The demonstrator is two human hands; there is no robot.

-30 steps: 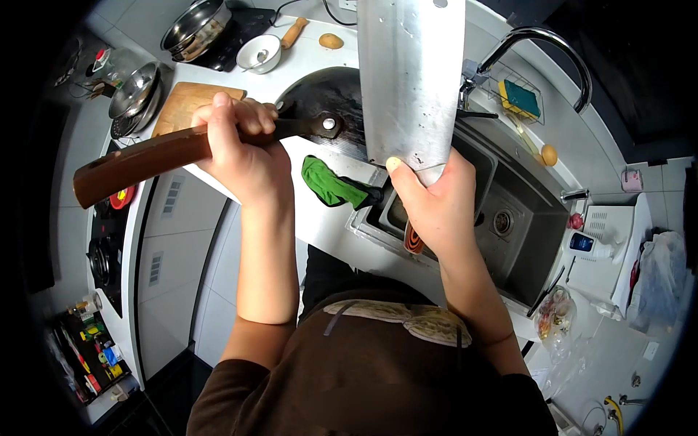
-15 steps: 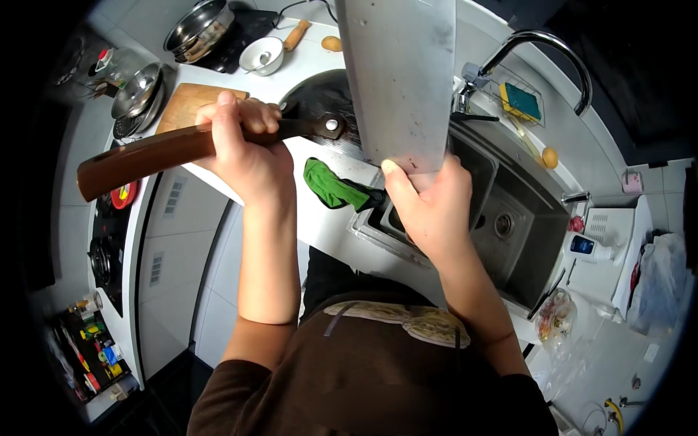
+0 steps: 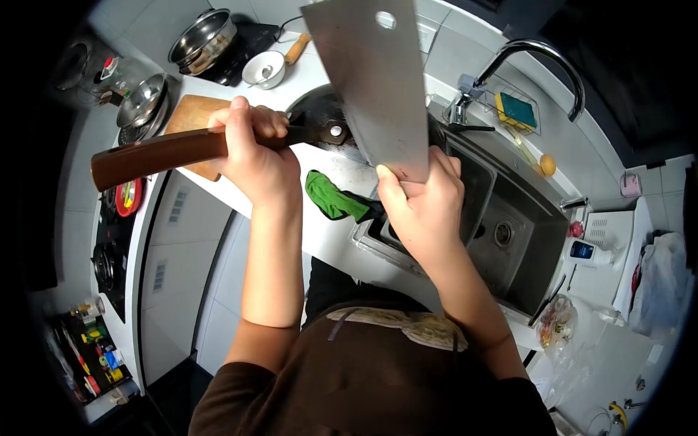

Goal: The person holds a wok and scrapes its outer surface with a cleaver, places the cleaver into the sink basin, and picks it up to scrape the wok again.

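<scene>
My left hand (image 3: 254, 156) is closed around the brown handle (image 3: 160, 155) of a dark wok (image 3: 313, 109). The wok's body sits over the counter, partly hidden behind a broad metal blade. This blade belongs to what looks like a cleaver (image 3: 382, 87), with a hole near its far end. My right hand (image 3: 425, 211) grips its near end, thumb on the flat face; any handle is hidden in the fingers. Below the wok, a crumpled green and black cloth (image 3: 334, 195) lies on the counter by the sink edge.
The sink (image 3: 523, 240) with a chrome faucet (image 3: 538, 47) is at right. A sponge (image 3: 516, 110) rests in a wire rack behind it. Back left are a cutting board (image 3: 190, 116), a white bowl (image 3: 263, 70) with a spoon, and a steel pot (image 3: 203, 43).
The cleaver has moved left and tilted, so the hole at its far end now shows. My right hand has shifted slightly left. My left hand still holds the wok handle.
</scene>
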